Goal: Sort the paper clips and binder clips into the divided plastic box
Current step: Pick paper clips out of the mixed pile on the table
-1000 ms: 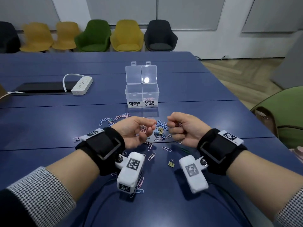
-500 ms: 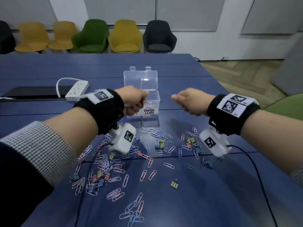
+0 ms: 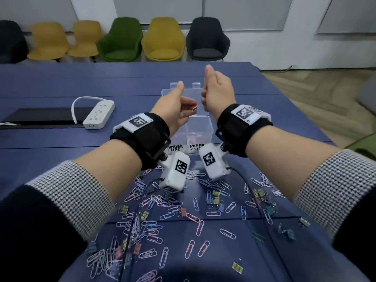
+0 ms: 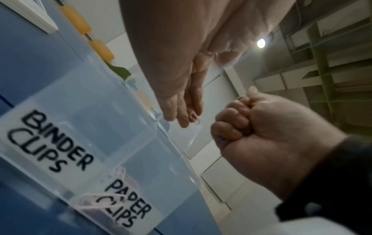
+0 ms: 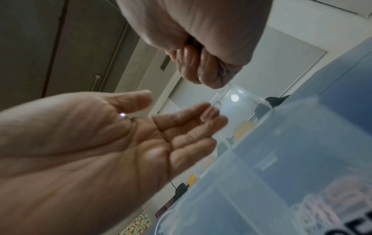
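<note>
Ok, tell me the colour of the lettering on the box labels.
Black handwritten capitals on white labels on the clear plastic box; clearest in the left wrist view.

white power strip (image 3: 99, 114), row of chairs (image 3: 120, 40), blue table (image 3: 50, 82)

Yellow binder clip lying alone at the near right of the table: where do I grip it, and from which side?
Pinch the yellow binder clip across its folded body, coming straight down from above. It lies flat on the table, apart from the other clips, so nothing crowds the fingers. Its thin wire handles look too slight for a sure grip.
</note>
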`<control>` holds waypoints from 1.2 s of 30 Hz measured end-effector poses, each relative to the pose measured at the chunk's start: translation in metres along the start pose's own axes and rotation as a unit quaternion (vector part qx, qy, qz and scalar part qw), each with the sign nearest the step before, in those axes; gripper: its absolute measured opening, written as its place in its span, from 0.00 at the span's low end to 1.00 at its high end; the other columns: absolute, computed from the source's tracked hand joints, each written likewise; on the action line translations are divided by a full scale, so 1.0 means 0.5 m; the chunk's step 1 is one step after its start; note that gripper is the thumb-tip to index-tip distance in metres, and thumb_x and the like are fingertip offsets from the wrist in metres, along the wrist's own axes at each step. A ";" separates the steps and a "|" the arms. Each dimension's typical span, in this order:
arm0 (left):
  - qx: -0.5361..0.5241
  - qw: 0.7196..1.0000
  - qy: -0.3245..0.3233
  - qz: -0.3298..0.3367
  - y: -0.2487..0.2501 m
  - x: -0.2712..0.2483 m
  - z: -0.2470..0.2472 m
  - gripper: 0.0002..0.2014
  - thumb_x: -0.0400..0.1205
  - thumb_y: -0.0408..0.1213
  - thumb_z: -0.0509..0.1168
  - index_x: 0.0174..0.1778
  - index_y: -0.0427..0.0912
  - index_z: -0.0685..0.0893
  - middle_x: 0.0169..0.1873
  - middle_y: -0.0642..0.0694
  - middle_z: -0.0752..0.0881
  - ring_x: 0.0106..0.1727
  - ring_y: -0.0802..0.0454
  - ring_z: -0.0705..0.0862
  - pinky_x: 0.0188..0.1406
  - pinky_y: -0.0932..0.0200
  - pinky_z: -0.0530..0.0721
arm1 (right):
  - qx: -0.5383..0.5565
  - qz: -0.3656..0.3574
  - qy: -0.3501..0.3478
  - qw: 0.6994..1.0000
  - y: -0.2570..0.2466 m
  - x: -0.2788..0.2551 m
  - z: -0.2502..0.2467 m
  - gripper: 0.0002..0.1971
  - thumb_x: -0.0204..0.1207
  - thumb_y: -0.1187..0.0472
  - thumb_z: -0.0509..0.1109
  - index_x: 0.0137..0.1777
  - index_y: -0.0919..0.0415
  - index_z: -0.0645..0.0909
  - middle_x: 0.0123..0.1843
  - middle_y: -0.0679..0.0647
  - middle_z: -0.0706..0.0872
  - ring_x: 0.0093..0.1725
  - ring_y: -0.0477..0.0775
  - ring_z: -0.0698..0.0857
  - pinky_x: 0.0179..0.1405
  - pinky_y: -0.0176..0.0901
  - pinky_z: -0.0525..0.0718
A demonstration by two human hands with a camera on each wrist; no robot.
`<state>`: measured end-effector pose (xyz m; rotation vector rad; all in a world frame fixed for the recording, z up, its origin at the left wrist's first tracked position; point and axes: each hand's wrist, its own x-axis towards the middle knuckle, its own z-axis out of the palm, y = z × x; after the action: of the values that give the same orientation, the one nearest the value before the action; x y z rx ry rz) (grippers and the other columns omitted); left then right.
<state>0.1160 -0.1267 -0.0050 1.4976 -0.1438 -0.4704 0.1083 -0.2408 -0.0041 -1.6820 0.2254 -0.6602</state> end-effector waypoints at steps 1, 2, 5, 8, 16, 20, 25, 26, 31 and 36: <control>-0.011 1.000 -0.003 0.006 0.002 -0.002 -0.007 0.31 0.86 0.57 0.48 0.55 0.33 0.84 0.44 0.43 0.85 0.44 0.51 0.85 0.49 0.60 0.80 | 0.002 -0.001 -0.002 1.000 0.004 0.003 0.007 0.22 0.83 0.47 0.54 0.27 0.54 0.62 0.23 0.50 0.68 0.24 0.51 0.67 0.28 0.42 0.65; -0.019 1.000 -0.005 0.012 0.004 -0.004 -0.014 0.31 0.86 0.57 0.48 0.54 0.33 0.84 0.45 0.42 0.86 0.44 0.51 0.85 0.47 0.61 0.80 | 0.005 0.001 -0.005 1.000 0.009 0.005 0.014 0.23 0.83 0.48 0.54 0.26 0.54 0.63 0.22 0.49 0.68 0.23 0.50 0.67 0.28 0.42 0.65; -0.033 0.999 -0.007 0.023 0.012 -0.013 -0.031 0.31 0.86 0.57 0.47 0.54 0.32 0.85 0.48 0.40 0.87 0.49 0.50 0.87 0.50 0.59 0.82 | 0.031 0.026 -0.021 0.999 0.023 0.002 0.026 0.23 0.85 0.51 0.54 0.27 0.56 0.63 0.20 0.49 0.67 0.19 0.50 0.67 0.23 0.38 0.66; -0.041 0.999 -0.015 0.022 0.022 -0.027 -0.042 0.32 0.86 0.57 0.48 0.56 0.30 0.85 0.51 0.39 0.87 0.55 0.46 0.88 0.60 0.55 0.82 | 0.062 0.048 -0.047 0.996 0.037 -0.009 0.024 0.23 0.86 0.54 0.54 0.27 0.57 0.64 0.20 0.50 0.68 0.20 0.51 0.69 0.21 0.36 0.68; -0.021 0.997 -0.062 0.028 0.058 -0.067 -0.038 0.34 0.86 0.58 0.46 0.56 0.30 0.85 0.51 0.39 0.88 0.53 0.47 0.89 0.60 0.54 0.82 | 0.050 0.083 -0.128 0.987 0.035 -0.022 -0.029 0.16 0.78 0.70 0.56 0.32 0.58 0.77 0.40 0.60 0.85 0.37 0.52 0.82 0.40 0.43 0.74; -0.027 0.996 -0.082 0.036 0.084 -0.089 -0.028 0.34 0.86 0.58 0.46 0.58 0.29 0.84 0.58 0.35 0.86 0.56 0.44 0.88 0.51 0.56 0.87 | 0.046 0.102 -0.220 0.969 0.018 -0.050 -0.072 0.13 0.63 0.72 0.62 0.42 0.58 0.83 0.40 0.52 0.89 0.49 0.53 0.84 0.47 0.43 0.74; -0.026 0.993 -0.106 0.054 0.111 -0.116 -0.023 0.30 0.87 0.55 0.48 0.56 0.32 0.85 0.51 0.38 0.88 0.54 0.47 0.89 0.55 0.56 0.86 | 0.025 0.079 -0.287 0.954 0.004 -0.092 -0.112 0.07 0.73 0.67 0.72 0.45 0.54 0.85 0.37 0.47 0.91 0.46 0.49 0.87 0.52 0.45 0.74; -0.023 0.993 -0.102 0.063 0.114 -0.121 -0.022 0.25 0.87 0.52 0.52 0.53 0.34 0.85 0.49 0.40 0.89 0.53 0.48 0.89 0.57 0.56 0.85 | 0.019 0.076 -0.281 0.957 0.002 -0.098 -0.119 0.06 0.75 0.67 0.71 0.44 0.54 0.85 0.34 0.46 0.90 0.43 0.45 0.88 0.50 0.44 0.75; -0.017 0.992 -0.063 0.111 0.114 -0.141 -0.022 0.04 0.81 0.30 0.66 0.49 0.37 0.84 0.44 0.43 0.89 0.48 0.50 0.90 0.56 0.57 0.86 | -0.003 0.062 -0.273 0.960 -0.009 -0.114 -0.145 0.06 0.75 0.67 0.72 0.40 0.56 0.85 0.31 0.46 0.89 0.36 0.41 0.88 0.45 0.40 0.77; -0.027 0.993 -0.043 0.103 0.102 -0.149 -0.039 0.03 0.79 0.29 0.68 0.46 0.36 0.84 0.38 0.44 0.90 0.42 0.51 0.90 0.51 0.57 0.88 | -0.016 0.055 -0.245 0.968 -0.028 -0.120 -0.167 0.04 0.73 0.68 0.74 0.41 0.59 0.87 0.31 0.48 0.91 0.35 0.43 0.88 0.43 0.38 0.78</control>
<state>0.0669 -0.0798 0.0578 1.3927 -0.3463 -0.3696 0.0114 -0.2781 -0.0019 -1.7940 -0.0261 -0.1445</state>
